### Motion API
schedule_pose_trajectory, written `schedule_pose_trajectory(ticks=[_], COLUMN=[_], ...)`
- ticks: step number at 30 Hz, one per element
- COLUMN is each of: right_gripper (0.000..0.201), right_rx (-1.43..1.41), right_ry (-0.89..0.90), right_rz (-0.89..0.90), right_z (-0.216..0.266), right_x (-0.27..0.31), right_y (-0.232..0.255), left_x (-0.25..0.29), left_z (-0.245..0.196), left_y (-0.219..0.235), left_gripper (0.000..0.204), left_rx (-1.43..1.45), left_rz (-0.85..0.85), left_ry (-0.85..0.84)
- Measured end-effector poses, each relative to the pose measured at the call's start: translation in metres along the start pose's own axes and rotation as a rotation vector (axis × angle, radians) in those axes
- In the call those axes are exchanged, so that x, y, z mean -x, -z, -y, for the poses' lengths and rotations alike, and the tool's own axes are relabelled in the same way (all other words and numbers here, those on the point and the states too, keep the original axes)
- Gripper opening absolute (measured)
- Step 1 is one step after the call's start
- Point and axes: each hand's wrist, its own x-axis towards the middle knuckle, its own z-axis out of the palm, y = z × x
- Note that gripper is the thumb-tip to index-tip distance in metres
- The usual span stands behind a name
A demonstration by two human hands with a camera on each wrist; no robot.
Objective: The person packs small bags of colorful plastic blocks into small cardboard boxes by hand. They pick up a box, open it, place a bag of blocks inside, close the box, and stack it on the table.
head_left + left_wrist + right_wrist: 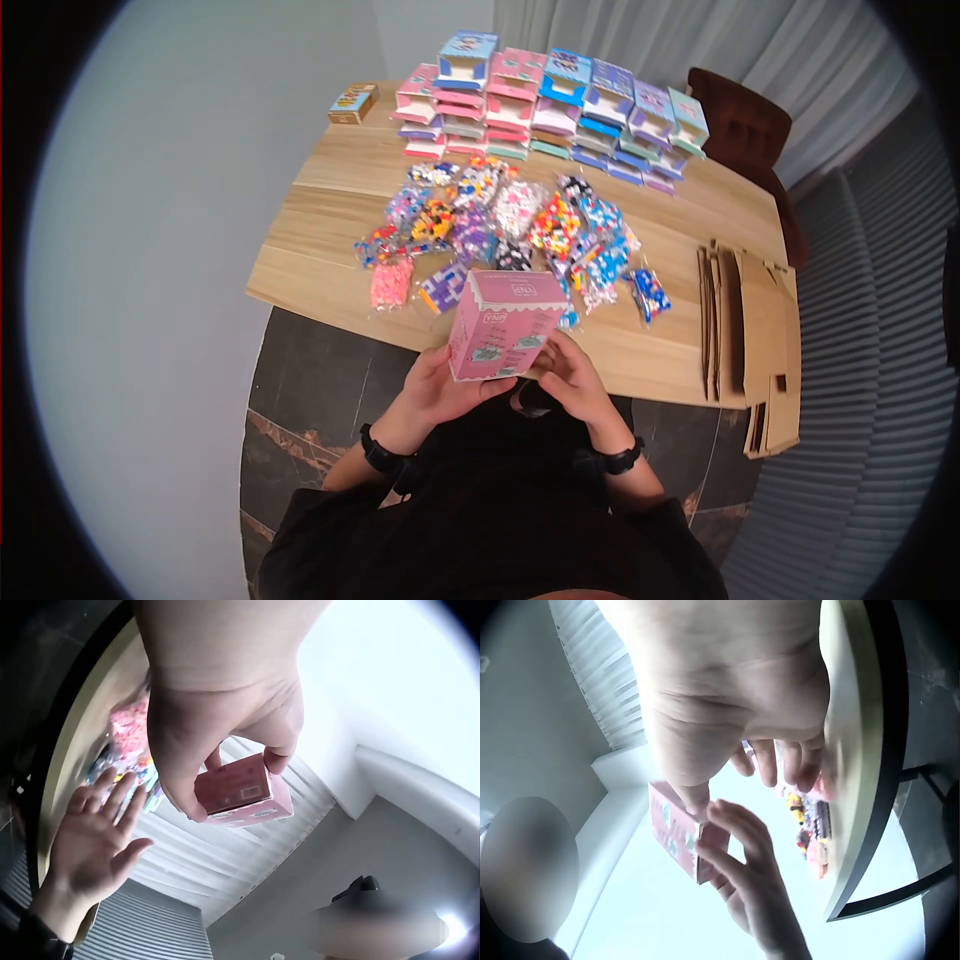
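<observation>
A pink cardboard box [508,325] with white scalloped edging and small printed pictures is held up over the table's near edge. My left hand [445,388] grips its lower end, thumb across the printed face. In the left wrist view the fingers and thumb lie on opposite sides of the box [244,787]. Close to the box's right side is my right hand [573,378], fingers extended and palm turned up, holding nothing. The right wrist view has the right hand's [735,712] thumb overlapping the box's edge.
Clear bags of colourful small bricks [470,230] spread over the wooden table [310,240]. Behind them, opened boxes [515,100] stand stacked in rows. A small blue-and-brown box [353,104] sits far left. Flattened brown cardboard [760,330] lies at the right edge, near a brown chair [740,115].
</observation>
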Motion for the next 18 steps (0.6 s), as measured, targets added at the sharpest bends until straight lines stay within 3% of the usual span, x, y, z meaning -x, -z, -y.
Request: schedule_pose_trajectory(ticks=[4,8,10,13,16,18], right_gripper=[0.056,0.053,0.049,0.048,0.053,0.051], right_rx=[0.119,0.195,0.264,0.418,0.606,0.685], right_ry=[-0.097,-0.181,-0.114,0.145,0.315,0.329], right_rz=[-0.011,-0.038,-0.048,-0.096,-0.2,-0.299], right_z=[0.012,0.018,0.025,0.031,0.034,0.032], right_x=[0.007,0.009,0.006,0.001,0.0,0.002], right_y=[-0.014,-0.015,-0.02,-0.022,-0.017,-0.017], left_x=[-0.003,-0.007,-0.007,-0.006,-0.005,0.001], left_z=[0.01,0.01,0.011,0.007,0.005,-0.001], left_y=[0.003,-0.009,-0.01,-0.019,-0.02,-0.028], left_gripper=[0.068,0.063,0.06,0.065,0.049,0.046], left_rx=[0.002,-0.088,-0.153,-0.52,-0.594,-0.608], left_rz=[0.027,0.045,-0.041,-0.245,-0.405,-0.272], left_ry=[0.108,0.073,0.056,-0.008,-0.162,-0.142])
